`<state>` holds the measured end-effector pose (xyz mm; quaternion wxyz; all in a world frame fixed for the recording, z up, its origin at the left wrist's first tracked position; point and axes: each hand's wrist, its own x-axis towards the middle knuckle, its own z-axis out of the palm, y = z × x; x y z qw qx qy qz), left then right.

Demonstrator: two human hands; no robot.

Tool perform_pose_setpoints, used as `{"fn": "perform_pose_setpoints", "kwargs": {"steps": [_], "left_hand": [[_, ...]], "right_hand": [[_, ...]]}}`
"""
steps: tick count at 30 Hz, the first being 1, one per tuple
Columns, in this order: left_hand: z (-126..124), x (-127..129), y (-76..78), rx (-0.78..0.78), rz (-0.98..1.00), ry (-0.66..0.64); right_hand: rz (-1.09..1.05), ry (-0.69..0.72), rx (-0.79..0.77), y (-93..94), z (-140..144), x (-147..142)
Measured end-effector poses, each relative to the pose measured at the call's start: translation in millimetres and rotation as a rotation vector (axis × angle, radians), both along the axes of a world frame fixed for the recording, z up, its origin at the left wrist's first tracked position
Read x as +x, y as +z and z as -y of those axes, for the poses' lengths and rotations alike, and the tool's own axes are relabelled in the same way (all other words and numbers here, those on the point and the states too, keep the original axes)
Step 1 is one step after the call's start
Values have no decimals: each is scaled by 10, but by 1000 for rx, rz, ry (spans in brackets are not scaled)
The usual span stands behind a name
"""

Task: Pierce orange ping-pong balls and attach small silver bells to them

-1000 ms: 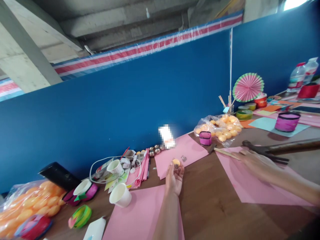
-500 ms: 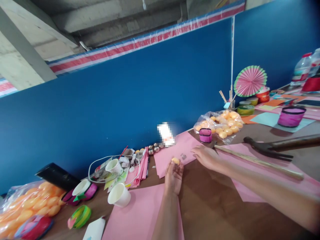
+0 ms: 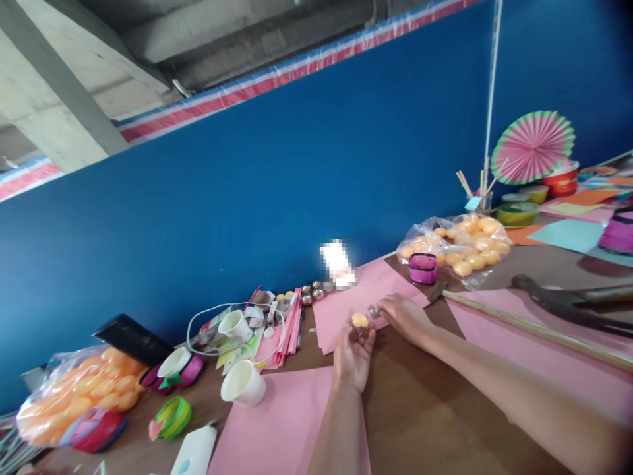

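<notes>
My left hand is turned palm up, its fingers curled round a small orange-yellow ball with a shiny silvery piece against its lower side. To the right, my right hand reaches over the pink paper. Its fingertips are closed at a small crumpled, shiny silvery piece. Several silver balls sit at the back edge of that paper, left of a blurred-out white patch.
A bag of orange balls lies behind a small magenta container. At right are a hammer and a wooden-handled tool. White cups, scraps and another bag of orange balls are at left. A blue partition stands behind.
My right hand has moved in from the paper's right side to the crumpled silvery piece. My left hand still holds the orange-yellow ball. The view has shifted slightly left.
</notes>
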<state>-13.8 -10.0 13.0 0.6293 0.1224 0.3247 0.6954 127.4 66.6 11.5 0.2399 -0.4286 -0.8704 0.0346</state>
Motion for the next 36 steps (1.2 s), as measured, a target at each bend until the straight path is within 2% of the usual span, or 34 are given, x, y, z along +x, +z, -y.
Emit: {"fn": "perform_pose_setpoints", "kwargs": {"steps": [5, 9, 15, 18, 27, 36], "left_hand": [[23, 8, 8, 27, -55, 3], [37, 7, -2, 54, -109, -13], [35, 15, -10, 80, -143, -20], [30, 20, 1, 68, -152, 4], [33, 39, 17, 102, -147, 2], [22, 46, -12, 145, -172, -3]], "right_hand": [[-41, 6, 8, 14, 14, 0], [-173, 0, -10, 10, 14, 19], [-624, 70, -258, 31, 36, -10], [-730, 133, -349, 73, 80, -40], [-834, 350, -576, 65, 166, -135], [-773, 317, -564, -29, 142, -140]]}}
